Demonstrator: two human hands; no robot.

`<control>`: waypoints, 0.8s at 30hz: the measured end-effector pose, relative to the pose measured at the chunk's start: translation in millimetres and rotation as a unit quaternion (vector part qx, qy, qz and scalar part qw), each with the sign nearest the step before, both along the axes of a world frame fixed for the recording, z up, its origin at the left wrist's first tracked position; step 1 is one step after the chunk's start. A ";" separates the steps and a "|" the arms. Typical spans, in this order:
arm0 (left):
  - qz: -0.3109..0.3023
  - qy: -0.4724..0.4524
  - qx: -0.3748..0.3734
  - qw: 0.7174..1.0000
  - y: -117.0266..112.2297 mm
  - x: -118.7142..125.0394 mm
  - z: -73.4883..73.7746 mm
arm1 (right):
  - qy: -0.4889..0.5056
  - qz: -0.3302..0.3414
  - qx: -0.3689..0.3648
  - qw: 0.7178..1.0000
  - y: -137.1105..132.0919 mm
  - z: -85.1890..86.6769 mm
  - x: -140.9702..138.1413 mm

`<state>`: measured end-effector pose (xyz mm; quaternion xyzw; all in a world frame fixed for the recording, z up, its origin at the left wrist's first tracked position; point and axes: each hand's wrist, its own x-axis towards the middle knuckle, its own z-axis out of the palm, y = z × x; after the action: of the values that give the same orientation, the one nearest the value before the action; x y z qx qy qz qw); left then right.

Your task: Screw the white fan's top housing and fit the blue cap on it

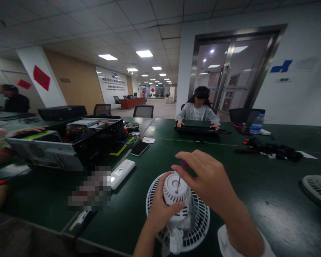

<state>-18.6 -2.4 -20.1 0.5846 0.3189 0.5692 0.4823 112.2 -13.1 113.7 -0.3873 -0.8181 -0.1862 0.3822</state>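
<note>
Left hand (162,210) wraps white ribbed cylindrical plastic fan motor housing (177,192) from below, long axis upright; right hand (207,180) pinches thin steel-shafted screwdriver (178,184) above, tip in housing's top.

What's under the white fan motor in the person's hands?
A round white fan grille sits beneath the motor housing, with a white cloth at its lower edge. What lies under the grille is hidden.

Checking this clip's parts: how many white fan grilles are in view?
2: one grille under the motor housing, and a second grille at the right edge of view, partly cut off. Others may be hidden.
</note>
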 end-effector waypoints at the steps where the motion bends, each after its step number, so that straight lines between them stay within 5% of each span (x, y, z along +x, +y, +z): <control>1: 0.001 0.000 0.001 1.000 -0.5 -0.1 0.2 | 0.000 -0.006 0.002 1.000 0.1 0.1 -0.1; 8: -0.007 0.000 0.004 1.000 -2.5 -0.6 3.6 | 0.020 0.095 -0.048 0.994 -5.1 4.9 3.2; 15: -0.001 -0.002 0.002 1.000 -1.7 -0.7 4.5 | 0.025 0.042 -0.016 0.999 -4.9 4.7 -1.6; 24: -0.003 0.005 -0.002 1.000 -0.9 -1.3 0.6 | 0.027 0.127 -0.091 0.987 -7.9 5.5 0.6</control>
<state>-19.9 -3.4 -19.6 0.5872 0.3208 0.5639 0.4839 112.8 -20.9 119.2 -0.3180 -0.8635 -0.0503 0.3882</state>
